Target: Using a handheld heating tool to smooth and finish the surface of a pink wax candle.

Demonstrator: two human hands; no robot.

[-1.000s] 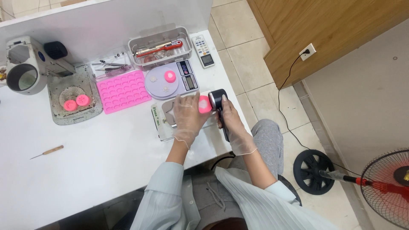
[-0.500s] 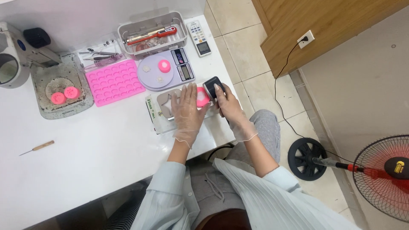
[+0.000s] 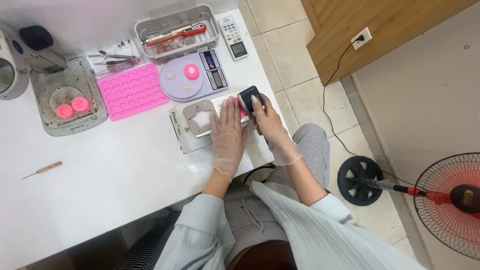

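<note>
Both hands wear thin clear gloves. My left hand (image 3: 229, 134) lies flat, fingers together, on a pink piece (image 3: 242, 109) resting on a white tray (image 3: 195, 140) near the table's right edge. My right hand (image 3: 267, 121) grips a black cylindrical roller (image 3: 248, 98) just right of that pink piece. A grey flower-shaped mould (image 3: 199, 117) sits on the tray to the left of my left hand.
A lilac kitchen scale (image 3: 192, 80) carries a pink lump (image 3: 191, 71). A pink silicone mould (image 3: 131, 91), a grey tray with two pink balls (image 3: 71, 106), a tool bin (image 3: 175, 31), a remote (image 3: 234, 36) and an awl (image 3: 42, 169) lie around. A red fan (image 3: 452, 200) stands on the floor.
The head view has moved closer and shifted. My left hand has flattened down over the pink piece, and my right hand has stayed on the black roller.
</note>
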